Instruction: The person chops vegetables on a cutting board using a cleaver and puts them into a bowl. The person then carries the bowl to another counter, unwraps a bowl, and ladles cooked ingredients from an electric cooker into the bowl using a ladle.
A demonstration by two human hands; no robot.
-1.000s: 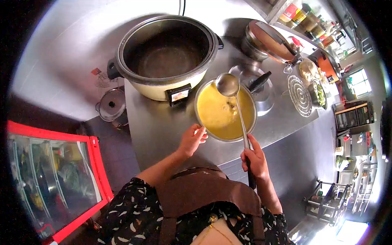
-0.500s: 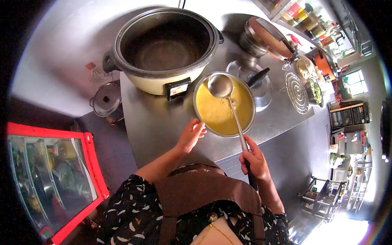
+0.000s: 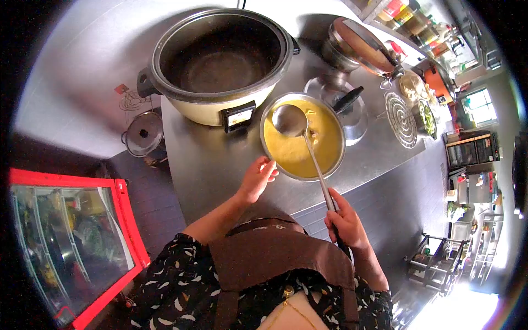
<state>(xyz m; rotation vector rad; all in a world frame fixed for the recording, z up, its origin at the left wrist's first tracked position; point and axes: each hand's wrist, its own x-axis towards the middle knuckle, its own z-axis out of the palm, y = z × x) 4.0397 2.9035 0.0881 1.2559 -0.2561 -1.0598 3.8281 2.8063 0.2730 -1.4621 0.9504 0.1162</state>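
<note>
Steel bowl (image 3: pixel 300 177), yellow liquid (image 3: pixel 291 157) inside. Ladle (image 3: pixel 317 169) slants across it, scoop over far-left part; your right hand (image 3: pixel 348 224) curls fingers round the handle, presumably for control. Left hand (image 3: pixel 256 181) by near-left rim, fingers loosely bent, perhaps steadying.

Ladle (image 3: pixel 290 120) tilted over yellow liquid (image 3: pixel 291 149) in round bowl (image 3: pixel 265 144)

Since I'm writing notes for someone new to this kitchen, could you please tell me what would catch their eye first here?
Probably the bowl of yellow liquid at the center, with the right hand holding a long-handled ladle over it and the left hand at its near rim. Next comes the big cream cooker beyond it to the left, its dark inside showing, then the bright red door frame at lower left.
</note>
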